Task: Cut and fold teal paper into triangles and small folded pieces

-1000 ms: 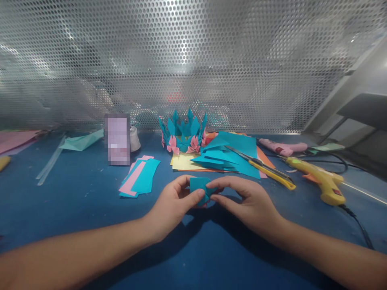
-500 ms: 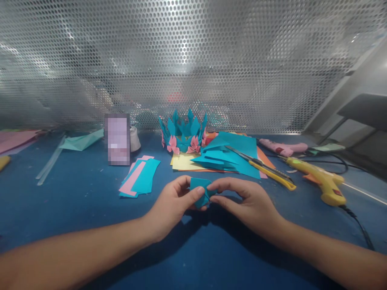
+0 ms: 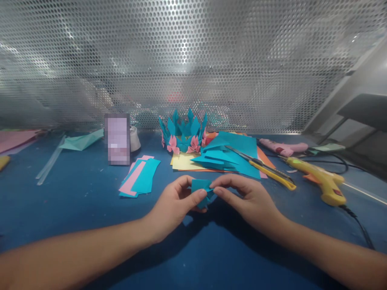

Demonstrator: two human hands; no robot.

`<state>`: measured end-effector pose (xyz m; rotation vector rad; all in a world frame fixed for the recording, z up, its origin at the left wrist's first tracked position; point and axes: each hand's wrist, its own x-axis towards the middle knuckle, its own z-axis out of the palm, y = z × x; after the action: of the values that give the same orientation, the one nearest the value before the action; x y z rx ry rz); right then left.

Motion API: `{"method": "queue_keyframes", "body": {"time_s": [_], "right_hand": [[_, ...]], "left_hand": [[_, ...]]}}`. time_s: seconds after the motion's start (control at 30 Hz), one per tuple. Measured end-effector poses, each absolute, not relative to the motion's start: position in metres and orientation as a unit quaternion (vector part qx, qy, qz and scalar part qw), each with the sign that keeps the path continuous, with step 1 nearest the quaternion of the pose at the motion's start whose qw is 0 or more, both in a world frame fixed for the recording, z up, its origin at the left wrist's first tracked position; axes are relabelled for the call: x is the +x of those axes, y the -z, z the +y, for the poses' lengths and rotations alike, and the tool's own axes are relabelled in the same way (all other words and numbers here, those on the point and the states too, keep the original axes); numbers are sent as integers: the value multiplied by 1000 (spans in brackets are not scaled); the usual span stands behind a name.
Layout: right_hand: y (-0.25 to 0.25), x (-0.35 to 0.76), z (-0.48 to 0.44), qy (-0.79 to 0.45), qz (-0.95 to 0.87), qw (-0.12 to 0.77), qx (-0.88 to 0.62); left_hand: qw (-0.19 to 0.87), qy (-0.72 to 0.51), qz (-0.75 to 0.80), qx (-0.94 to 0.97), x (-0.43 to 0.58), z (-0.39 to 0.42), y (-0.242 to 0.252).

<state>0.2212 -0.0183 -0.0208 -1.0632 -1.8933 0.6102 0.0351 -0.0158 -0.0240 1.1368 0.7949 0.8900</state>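
Note:
A small folded piece of blue paper (image 3: 200, 185) is held between my two hands, just above the blue table (image 3: 184, 262). My left hand (image 3: 178, 195) grips its left part, thumb across the front and fingers behind. With thumb and forefinger, my right hand (image 3: 242, 193) pinches a flap at the paper's right side. Behind the hands stands a blue paper crown (image 3: 183, 131) with pointed tips and pink bows. To the left lies a pile of cut blue and pink paper strips (image 3: 146, 177).
Right of the crown, blue sheets (image 3: 238, 149) lie over other coloured paper, with a yellow craft knife (image 3: 269, 171) on top. A yellow glue gun (image 3: 325, 179) and a pink glue gun (image 3: 284, 147) lie further right. A pixelated phone-like object (image 3: 117, 141) stands at left, before a perforated metal panel (image 3: 181, 48).
My right thumb has moved up towards the forefinger, and the paper's right flap now sits between them. The paper has tilted slightly; my left hand keeps its grip.

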Motion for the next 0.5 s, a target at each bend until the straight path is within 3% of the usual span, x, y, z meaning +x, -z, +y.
{"method": "queue_keyframes", "body": {"time_s": [0.5], "right_hand": [[16,219,-22,-211,-773,421,-425]], "left_hand": [[668,-391,353,525,37,-19,23]]}}
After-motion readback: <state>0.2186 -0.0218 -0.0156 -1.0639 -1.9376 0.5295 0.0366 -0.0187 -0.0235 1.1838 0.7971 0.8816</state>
